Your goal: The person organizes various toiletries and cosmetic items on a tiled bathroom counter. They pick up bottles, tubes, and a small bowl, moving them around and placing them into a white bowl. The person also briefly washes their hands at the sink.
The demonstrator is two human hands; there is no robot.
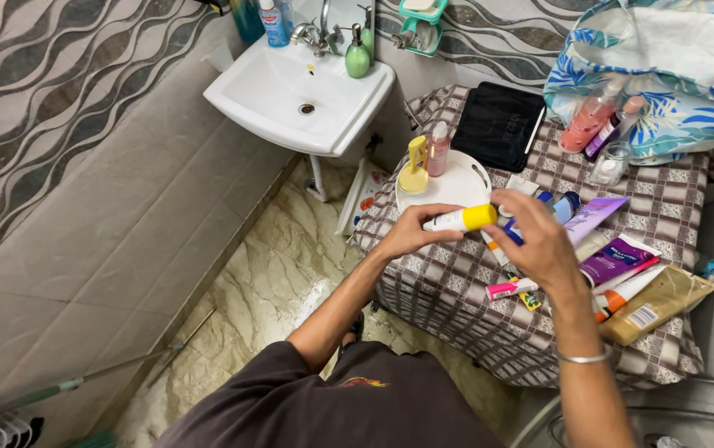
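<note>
Head view: left hand (411, 232) grips a white tube (455, 220) lying level, its yellow cap (480, 216) pointing right; right hand (539, 236) pinches that cap, hiding its end.

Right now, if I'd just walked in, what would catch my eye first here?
Probably the white tube with a yellow cap, held at the centre between the left hand and right hand. Beneath them, a table under a checked cloth is crowded with tubes and packets, including a purple sachet, beside a round white tray. At the top, a white washbasin juts from the wavy-patterned wall.
</note>
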